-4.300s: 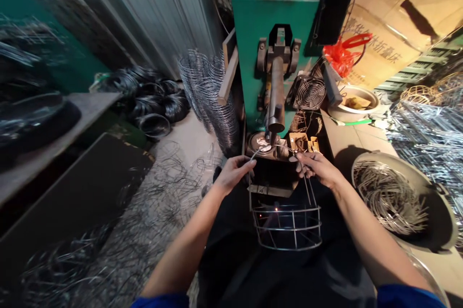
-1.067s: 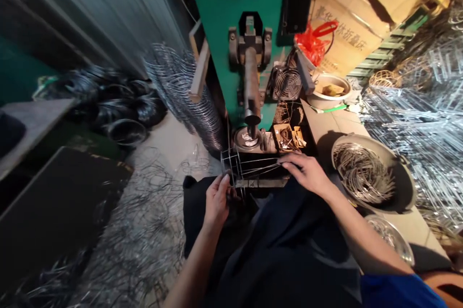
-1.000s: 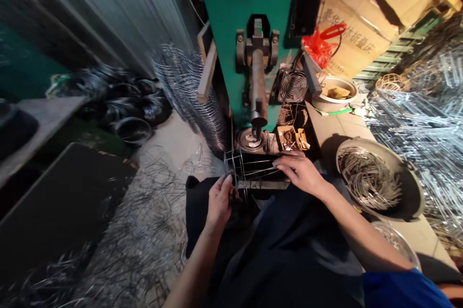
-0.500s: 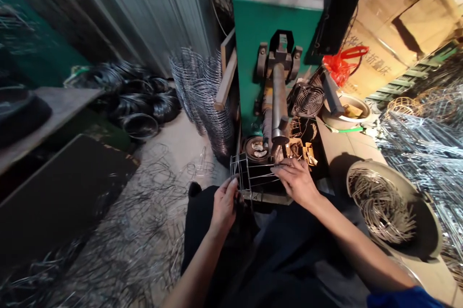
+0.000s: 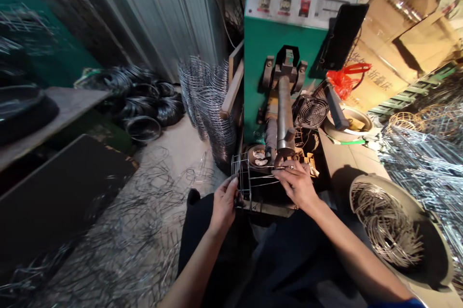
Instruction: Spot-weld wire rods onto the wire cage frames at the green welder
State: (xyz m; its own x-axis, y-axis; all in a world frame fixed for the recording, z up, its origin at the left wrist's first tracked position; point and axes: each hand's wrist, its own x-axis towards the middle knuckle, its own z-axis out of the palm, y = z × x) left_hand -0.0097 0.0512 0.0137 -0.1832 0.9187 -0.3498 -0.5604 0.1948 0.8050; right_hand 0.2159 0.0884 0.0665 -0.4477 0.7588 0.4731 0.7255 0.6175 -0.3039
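A small wire frame (image 5: 245, 177) of thin metal rods spans the gap between my two hands, under the arm of a green spot welding machine (image 5: 262, 76). My left hand (image 5: 224, 202) is closed on the frame's left end, thumb on top. With fingers pinched, my right hand (image 5: 294, 180) grips the frame's right end just below the welder's round metal arm (image 5: 285, 115). My right fingers hide that end and whatever touches the electrode tip. Beside the frame sits a round dish (image 5: 257, 156) holding pale scraps.
Stacked wire rings (image 5: 213, 105) stand left of the machine. Loose wire pieces (image 5: 126, 221) litter the floor. At right are a tub (image 5: 401, 231) of bent wires, a heap of wire frames (image 5: 423, 163) and a cardboard box (image 5: 390, 57). A dark panel (image 5: 65, 197) lies at left.
The camera view has tilted up slightly, so the machine sits lower in the picture. Both hands keep their grip on the wire frame, in nearly the same place.
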